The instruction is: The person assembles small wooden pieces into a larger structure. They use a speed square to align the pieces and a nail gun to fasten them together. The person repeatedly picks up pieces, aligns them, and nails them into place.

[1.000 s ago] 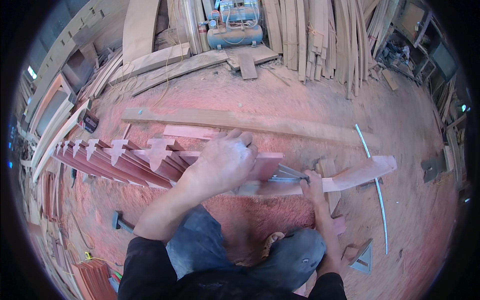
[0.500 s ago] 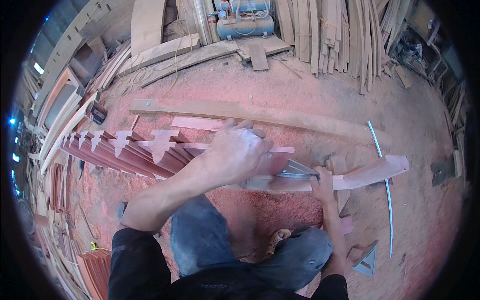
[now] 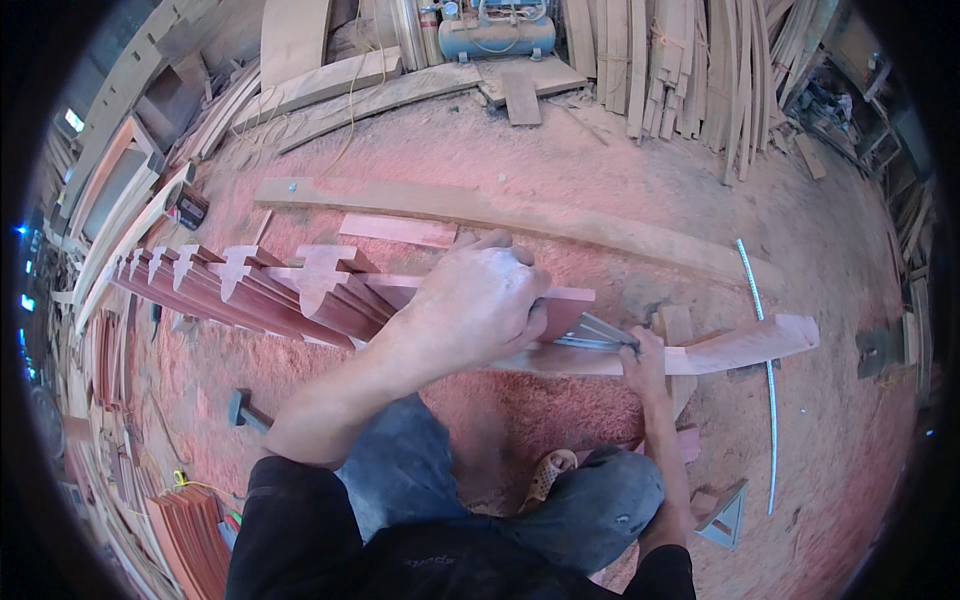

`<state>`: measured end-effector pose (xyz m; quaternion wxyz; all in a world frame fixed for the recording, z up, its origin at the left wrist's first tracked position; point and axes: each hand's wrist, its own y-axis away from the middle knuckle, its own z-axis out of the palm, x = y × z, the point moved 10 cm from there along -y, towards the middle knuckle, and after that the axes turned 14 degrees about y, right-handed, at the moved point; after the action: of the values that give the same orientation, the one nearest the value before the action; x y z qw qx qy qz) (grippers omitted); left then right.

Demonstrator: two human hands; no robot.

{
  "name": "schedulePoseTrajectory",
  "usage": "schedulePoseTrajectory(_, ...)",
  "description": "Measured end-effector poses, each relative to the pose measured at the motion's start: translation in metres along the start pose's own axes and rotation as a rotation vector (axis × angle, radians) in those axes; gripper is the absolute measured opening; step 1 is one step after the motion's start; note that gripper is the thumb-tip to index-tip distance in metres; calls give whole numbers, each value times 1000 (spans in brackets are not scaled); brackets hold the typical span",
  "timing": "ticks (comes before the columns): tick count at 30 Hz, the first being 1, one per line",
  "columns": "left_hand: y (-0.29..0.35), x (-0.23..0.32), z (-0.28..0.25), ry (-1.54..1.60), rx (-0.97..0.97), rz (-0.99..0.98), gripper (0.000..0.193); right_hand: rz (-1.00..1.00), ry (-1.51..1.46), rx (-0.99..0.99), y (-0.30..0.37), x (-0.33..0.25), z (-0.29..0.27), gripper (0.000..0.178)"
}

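My left hand (image 3: pixel 490 292) is closed over the top edge of a reddish wooden board (image 3: pixel 568 313), near its right end. My right hand (image 3: pixel 645 360) grips a grey metal tool with a narrow, tapering frame (image 3: pixel 592 333); its exact kind is partly hidden. That tool lies against the board's end, above a pale, curved timber (image 3: pixel 745 343) which my right hand also touches. Left of my hands, a row of stepped, moulded reddish wood pieces (image 3: pixel 330 280) is joined to the long work.
A long plank (image 3: pixel 470 207) lies beyond the work on the dusty floor. A hammer (image 3: pixel 245 410) rests near my left forearm. At right are a white measuring strip (image 3: pixel 770 400) and a triangular square (image 3: pixel 725 517). A blue compressor (image 3: pixel 497 37) and stacked boards (image 3: pixel 690 70) stand at the back.
The view has shifted slightly, and the hammer at left now shows more fully. Both hands keep nearly the same places and holds.
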<state>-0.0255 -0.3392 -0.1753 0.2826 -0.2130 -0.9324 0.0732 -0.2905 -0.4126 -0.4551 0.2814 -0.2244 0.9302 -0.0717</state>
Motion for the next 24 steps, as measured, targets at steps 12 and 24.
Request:
schedulePoseTrajectory(12, 3, -2, 1, -85, -15, -33, 17, 28, 10, -19, 2, 3, 3, 12)
schedulePoseTrajectory(24, 4, 1, -2, -93, 22, -11, 19, 25, -53, -27, 0, 3, -2, 9)
